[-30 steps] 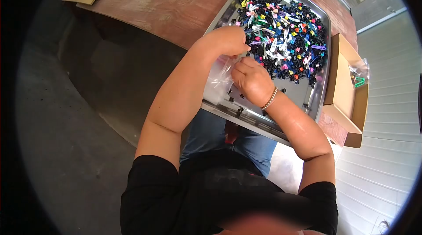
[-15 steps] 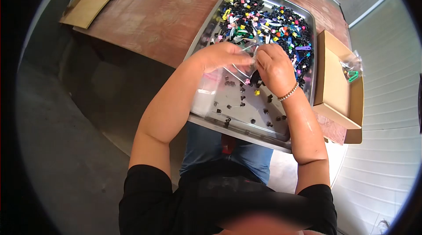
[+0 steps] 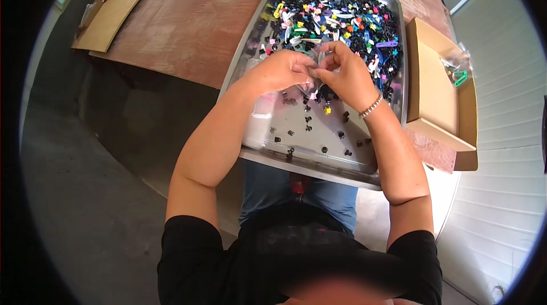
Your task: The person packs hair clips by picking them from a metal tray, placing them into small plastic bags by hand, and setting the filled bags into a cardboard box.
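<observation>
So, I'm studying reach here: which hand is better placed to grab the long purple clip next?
Probably the right hand: it is nearer the purple clip, and the left hand would likely reach across it. Both hands are at the clear bag, though.

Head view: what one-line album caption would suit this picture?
Left hand and right hand hold a clear plastic bag over a metal tray of multicoloured hair clips, beside an open cardboard box.

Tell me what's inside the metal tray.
The metal tray holds many small clips, black and colored. Whatever lies directly beneath the left hand and right hand is covered.
</observation>
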A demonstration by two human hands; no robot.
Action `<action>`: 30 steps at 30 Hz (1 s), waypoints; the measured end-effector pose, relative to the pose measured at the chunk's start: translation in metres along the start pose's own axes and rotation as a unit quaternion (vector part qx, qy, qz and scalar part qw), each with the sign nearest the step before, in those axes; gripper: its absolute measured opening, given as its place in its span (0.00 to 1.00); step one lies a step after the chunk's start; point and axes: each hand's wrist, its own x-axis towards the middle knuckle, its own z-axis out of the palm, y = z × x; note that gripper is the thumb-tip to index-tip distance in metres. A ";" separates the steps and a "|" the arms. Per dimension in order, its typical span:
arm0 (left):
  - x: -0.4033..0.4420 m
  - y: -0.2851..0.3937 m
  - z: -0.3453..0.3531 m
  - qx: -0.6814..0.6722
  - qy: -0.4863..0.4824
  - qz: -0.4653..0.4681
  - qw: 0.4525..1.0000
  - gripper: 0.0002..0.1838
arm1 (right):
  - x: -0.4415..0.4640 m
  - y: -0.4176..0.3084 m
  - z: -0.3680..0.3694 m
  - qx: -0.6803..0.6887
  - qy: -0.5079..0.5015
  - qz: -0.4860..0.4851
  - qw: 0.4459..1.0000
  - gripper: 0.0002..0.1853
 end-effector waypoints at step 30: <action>-0.006 0.006 0.000 -0.032 -0.089 -0.004 0.996 0.24 | -0.010 -0.023 -0.016 -0.159 -0.148 -0.196 0.956 0.04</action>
